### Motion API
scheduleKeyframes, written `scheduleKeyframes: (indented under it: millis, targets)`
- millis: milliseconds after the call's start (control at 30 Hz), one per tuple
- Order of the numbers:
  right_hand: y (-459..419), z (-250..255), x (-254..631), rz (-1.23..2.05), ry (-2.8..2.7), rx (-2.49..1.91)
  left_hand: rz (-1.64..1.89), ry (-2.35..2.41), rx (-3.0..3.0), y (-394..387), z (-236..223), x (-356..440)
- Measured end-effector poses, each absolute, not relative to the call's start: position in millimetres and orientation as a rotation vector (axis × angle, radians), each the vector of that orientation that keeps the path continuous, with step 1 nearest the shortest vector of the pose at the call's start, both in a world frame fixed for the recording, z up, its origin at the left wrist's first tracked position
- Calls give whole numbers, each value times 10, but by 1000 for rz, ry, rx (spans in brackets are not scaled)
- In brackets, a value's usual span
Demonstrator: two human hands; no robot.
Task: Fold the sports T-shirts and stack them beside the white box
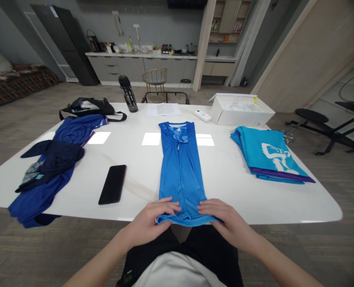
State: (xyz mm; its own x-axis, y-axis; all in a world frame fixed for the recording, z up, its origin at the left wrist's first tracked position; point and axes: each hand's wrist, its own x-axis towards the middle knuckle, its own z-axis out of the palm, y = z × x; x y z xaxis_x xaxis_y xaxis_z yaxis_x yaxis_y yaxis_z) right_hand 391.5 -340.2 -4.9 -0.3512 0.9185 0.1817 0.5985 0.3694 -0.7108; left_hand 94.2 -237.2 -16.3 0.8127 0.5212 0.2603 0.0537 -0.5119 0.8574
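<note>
On the table (pixel 224 171), the blue shirt (pixel 181 171) points lengthwise away from left hand (pixel 150 220) and right hand (pixel 228 220), both pinching its hem (pixel 189 222).

Blue shirt (pixel 181 167): smooth cloth, faint sheen
Table (pixel 224 167): hard, glossy, mirror-like top
Phone (pixel 113 184): smooth, dark, glossy screen
Bottle (pixel 129 95): dark, shiny, plastic-looking
Sheets (pixel 163 109): matt paper
Teal shirt (pixel 248 147): matt cloth
</note>
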Motion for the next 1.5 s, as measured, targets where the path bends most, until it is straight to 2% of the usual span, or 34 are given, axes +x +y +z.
scheduleKeyframes:
  millis: [133, 267, 467, 633, 867, 967, 1067, 1200, 1267, 1367, 1500]
  targets:
    - [-2963, 290, 3984, 984, -1814, -1486, 516, 587, 1707, -1881, 63, 1138]
    - [-2302, 577, 4113, 1111, -1695, -1486, 559, 617, 1328, -1219, 155, 1433]
    - [-1078, 722, 4432, 1257, -1533, -1435, 508, 572, 866, -251, 298, 1961]
    - [28, 539, 4707, 1310, -1318, -1486, 458, 652, 698, 680, 203, 2308]
    - [1316, -181, 4935, 1300, -1112, -1693, 473, 842, 640, 1821, -406, 2657]
    - [1643, -572, 4990, 1129, -1192, -1815, 528, 987, 781, 2080, -711, 2707]
    - [1760, -848, 5010, 813, -1409, -1820, 712, 1149, 1125, 2197, -915, 2696]
    - [1572, -914, 4895, 214, -1663, -1811, 989, 1347, 1928, 2083, -936, 2667]
    - [1395, -886, 4769, 40, -1801, -1799, 936, 1255, 2360, 1917, -909, 2676]
    - [1172, -899, 4574, 84, -2014, -1876, 588, 1134, 2650, 1656, -946, 2713]
    - [1109, -1002, 4479, 281, -2037, -2193, 255, 1236, 2605, 1545, -1077, 2746]
